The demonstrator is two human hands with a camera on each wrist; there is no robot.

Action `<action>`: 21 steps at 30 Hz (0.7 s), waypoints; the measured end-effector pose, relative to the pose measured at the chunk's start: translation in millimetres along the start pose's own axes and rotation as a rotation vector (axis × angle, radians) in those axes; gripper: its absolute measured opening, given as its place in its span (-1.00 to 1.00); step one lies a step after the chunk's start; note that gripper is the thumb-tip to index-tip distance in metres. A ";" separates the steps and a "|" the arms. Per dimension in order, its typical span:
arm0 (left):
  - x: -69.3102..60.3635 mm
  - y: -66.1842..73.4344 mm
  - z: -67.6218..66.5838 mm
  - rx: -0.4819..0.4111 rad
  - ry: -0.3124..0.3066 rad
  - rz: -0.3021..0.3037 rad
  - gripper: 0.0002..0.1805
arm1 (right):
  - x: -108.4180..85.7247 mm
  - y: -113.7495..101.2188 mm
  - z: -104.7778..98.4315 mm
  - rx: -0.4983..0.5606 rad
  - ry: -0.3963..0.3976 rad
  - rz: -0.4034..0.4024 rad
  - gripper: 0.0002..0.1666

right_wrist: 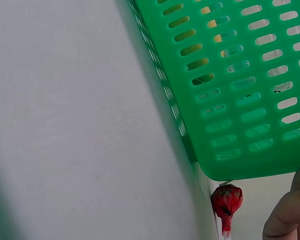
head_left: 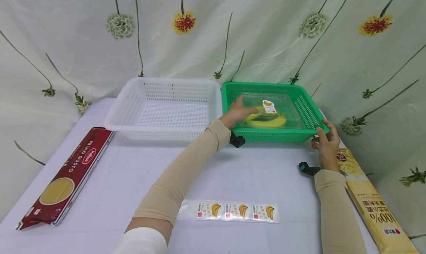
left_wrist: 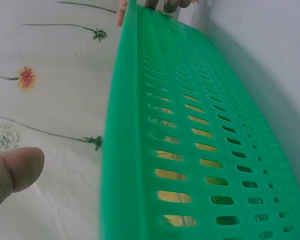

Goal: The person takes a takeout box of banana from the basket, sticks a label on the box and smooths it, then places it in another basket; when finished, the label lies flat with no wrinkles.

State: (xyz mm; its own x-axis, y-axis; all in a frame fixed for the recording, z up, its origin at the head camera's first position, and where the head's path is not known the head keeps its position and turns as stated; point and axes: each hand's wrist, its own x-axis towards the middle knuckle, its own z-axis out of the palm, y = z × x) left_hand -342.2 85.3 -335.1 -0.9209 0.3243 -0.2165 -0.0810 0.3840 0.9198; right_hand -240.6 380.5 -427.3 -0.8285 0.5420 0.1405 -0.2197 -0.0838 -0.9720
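A clear plastic box [head_left: 287,115] with yellow bananas [head_left: 266,121] inside and a banana sticker [head_left: 269,106] on its lid lies in the green basket [head_left: 266,135]. Over the box's left end is my left hand [head_left: 237,111], thumb and fingers spread apart. Only the thumb [left_wrist: 20,172] of that hand shows in the left wrist view, beside the basket's rim. My right hand [head_left: 327,148] grips the basket's front right corner, with the thumb on the rim and other fingers below. Part of it [right_wrist: 290,215] appears at the right wrist view's lower right.
Left of the green basket stands a white basket [head_left: 166,134]. A red spaghetti pack [head_left: 68,176] lies at the left, a yellow pasta pack [head_left: 372,206] at the right. Near the front is a strip of banana stickers [head_left: 237,212]. A small red object [right_wrist: 226,201] shows beyond the basket's corner.
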 end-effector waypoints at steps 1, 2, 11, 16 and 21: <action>-0.9 0.3 -0.6 -0.002 -0.003 0.006 0.03 | 0.1 0.3 0.1 0.001 0.001 0.000 -0.52; -2.0 0.8 -1.5 -0.007 -0.011 0.015 0.04 | 0.3 0.6 0.2 0.004 0.002 0.001 -0.53; -29.7 3.2 -17.7 -0.004 -0.153 0.108 0.00 | 2.2 4.4 -0.2 0.012 -0.005 -0.006 -0.53; -63.8 -5.4 -38.0 -0.008 -0.263 0.208 -0.08 | 1.9 5.5 -0.9 0.014 -0.018 -0.006 -0.50; -100.0 -31.3 -76.1 -0.096 -0.344 0.293 -0.18 | 2.2 4.0 -0.6 0.013 -0.020 -0.002 -0.49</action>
